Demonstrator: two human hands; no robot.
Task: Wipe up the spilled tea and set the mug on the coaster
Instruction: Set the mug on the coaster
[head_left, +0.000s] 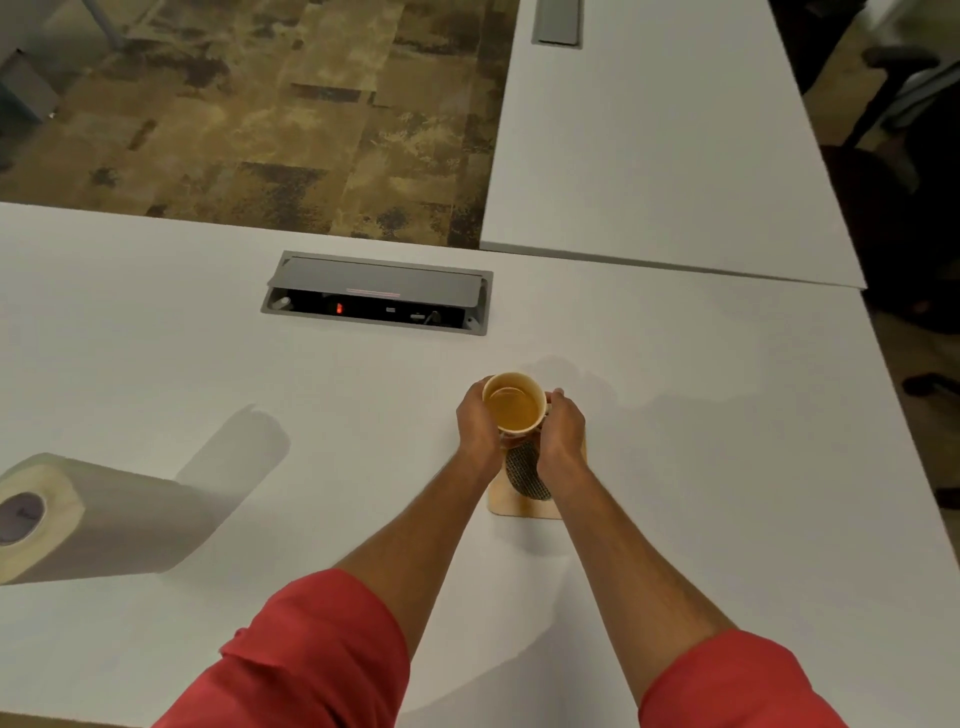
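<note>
My fingers (480, 402) curl round the mug (514, 410), both hands gripping it. The mug holds tea over the coaster (519, 506). Contact between them: cannot tell.

I see a white bench (156, 338) with a grey cable box (377, 293) set into its top, lid propped open. Left of the box and nearer me, a paper towel roll (98, 519) lies on its side. Right of the box and nearer me, a pale wooden coaster (511, 504) sits flat. A second white bench (665, 156) butts against it beyond the box, to the right.
</note>
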